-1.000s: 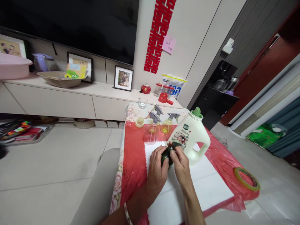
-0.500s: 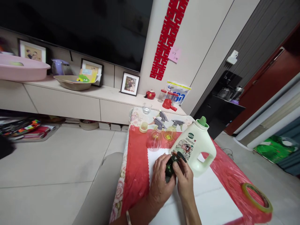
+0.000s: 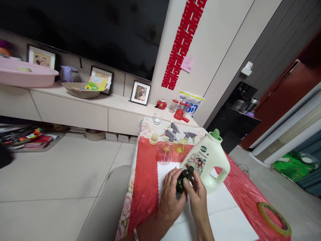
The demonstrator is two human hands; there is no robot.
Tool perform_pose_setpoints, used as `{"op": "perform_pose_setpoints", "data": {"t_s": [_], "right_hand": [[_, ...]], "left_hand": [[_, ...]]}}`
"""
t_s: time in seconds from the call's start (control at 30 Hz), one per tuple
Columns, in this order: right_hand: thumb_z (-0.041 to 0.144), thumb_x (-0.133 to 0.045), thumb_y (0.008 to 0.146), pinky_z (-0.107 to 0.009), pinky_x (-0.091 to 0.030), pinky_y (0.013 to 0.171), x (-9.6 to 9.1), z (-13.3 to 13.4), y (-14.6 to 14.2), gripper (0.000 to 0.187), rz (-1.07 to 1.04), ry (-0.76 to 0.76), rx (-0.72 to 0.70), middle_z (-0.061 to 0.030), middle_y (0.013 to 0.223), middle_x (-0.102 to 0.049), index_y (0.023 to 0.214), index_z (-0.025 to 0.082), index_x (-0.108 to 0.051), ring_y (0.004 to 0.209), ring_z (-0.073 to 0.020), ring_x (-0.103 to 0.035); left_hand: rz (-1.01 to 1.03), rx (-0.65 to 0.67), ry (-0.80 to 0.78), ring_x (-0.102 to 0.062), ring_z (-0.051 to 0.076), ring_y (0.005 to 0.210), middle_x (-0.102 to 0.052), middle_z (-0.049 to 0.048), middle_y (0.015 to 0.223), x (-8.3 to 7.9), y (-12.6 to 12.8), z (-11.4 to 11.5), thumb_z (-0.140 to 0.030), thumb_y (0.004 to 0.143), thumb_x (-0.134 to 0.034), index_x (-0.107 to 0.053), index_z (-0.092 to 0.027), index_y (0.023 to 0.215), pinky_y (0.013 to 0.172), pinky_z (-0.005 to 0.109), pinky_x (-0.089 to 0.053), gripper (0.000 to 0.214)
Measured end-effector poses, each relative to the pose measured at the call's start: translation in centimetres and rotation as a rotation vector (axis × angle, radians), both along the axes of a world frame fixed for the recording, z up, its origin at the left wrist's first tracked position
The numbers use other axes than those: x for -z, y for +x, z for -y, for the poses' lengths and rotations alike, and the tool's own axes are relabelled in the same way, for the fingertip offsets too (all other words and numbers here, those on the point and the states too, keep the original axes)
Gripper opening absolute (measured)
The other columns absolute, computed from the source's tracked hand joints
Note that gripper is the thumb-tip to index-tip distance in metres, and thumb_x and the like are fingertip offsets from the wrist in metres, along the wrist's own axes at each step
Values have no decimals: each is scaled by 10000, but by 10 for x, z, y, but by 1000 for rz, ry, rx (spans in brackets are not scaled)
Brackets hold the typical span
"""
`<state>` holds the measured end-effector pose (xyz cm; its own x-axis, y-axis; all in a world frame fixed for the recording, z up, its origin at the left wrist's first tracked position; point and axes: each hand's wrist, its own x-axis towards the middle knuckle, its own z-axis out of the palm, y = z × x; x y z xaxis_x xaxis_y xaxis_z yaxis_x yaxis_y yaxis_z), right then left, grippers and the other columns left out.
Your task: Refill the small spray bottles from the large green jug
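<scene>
My left hand [image 3: 172, 194] is wrapped round a small dark green pump bottle [image 3: 180, 186], whose lower part is hidden by the fingers. At its top, the fingers and thumb of my right hand [image 3: 197, 192] grip the black pump head [image 3: 189, 172]. Right behind the hands stands a large pale green jug [image 3: 213, 157] with a handle, a picture label and a green spout in its open neck. To the left are a clear pink spray bottle [image 3: 165, 152] and a yellowish spray bottle [image 3: 181, 147], both upright. A pale yellow cap [image 3: 153, 139] sits beside them.
White paper [image 3: 230, 214] lies over the red table cover [image 3: 144, 180]. A roll of tape [image 3: 274, 217] rests at the right edge. Another grey sprayer head [image 3: 175, 128] and a glass cup [image 3: 157, 118] are at the back. The low cabinet [image 3: 75, 103] stands beyond.
The black pump head has turned in my right fingers; its nozzle, which stuck out to the right, now looks foreshortened. My left hand still holds the bottle in much the same place.
</scene>
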<state>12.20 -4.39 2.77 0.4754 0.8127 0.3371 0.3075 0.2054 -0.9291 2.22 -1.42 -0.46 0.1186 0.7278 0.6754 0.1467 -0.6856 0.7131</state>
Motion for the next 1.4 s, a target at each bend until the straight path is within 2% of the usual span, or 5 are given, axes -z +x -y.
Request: {"op": "perform_pose_setpoints", "data": {"t_s": [0.3, 0.57, 0.73, 1.0, 1.4], "right_hand": [[453, -764, 757, -437, -463, 1028, -3, -1, -1, 480, 28, -18, 77, -99, 1176, -643, 1132, 174, -654, 1102, -239, -598], [489, -679, 838, -422, -452, 1057, -14, 2, 0, 419, 48, -14, -54, -87, 1275, -603, 1139, 197, -682, 1188, -246, -569], [435, -760, 788, -474, -465, 1019, -10, -2, 1, 410, 42, -11, 36, -76, 1120, -660, 1099, 185, -665, 1054, -235, -614], [422, -716, 836, -478, -435, 1086, -13, 5, 2, 642, 37, 4, -32, -94, 1371, -558, 1420, 246, -517, 1243, -246, -552], [390, -769, 773, -446, -477, 1020, -17, -3, -5, 563, 41, -4, 54, -88, 1230, -636, 1288, 210, -629, 1098, -226, -607]], "left_hand": [[16, 5, -7, -551, 260, 1262, -594, 137, 1312, -4, -2, 1, -122, 883, -529, -438, -200, 1367, 1070, 505, -492, 499], [28, 35, -33, -554, 260, 1242, -598, 131, 1295, -9, -2, 1, -110, 854, -571, -455, -199, 1336, 1080, 502, -477, 503], [46, 49, -18, -544, 264, 1264, -593, 134, 1305, -9, -2, 0, -105, 848, -570, -442, -197, 1358, 1090, 505, -467, 534], [43, 53, -4, -536, 256, 1273, -594, 124, 1314, -10, -2, 0, -103, 852, -569, -430, -209, 1376, 1097, 503, -466, 552], [40, 40, -34, -544, 260, 1271, -600, 128, 1310, -13, -3, 1, -104, 864, -564, -450, -202, 1353, 1093, 510, -476, 512]]}}
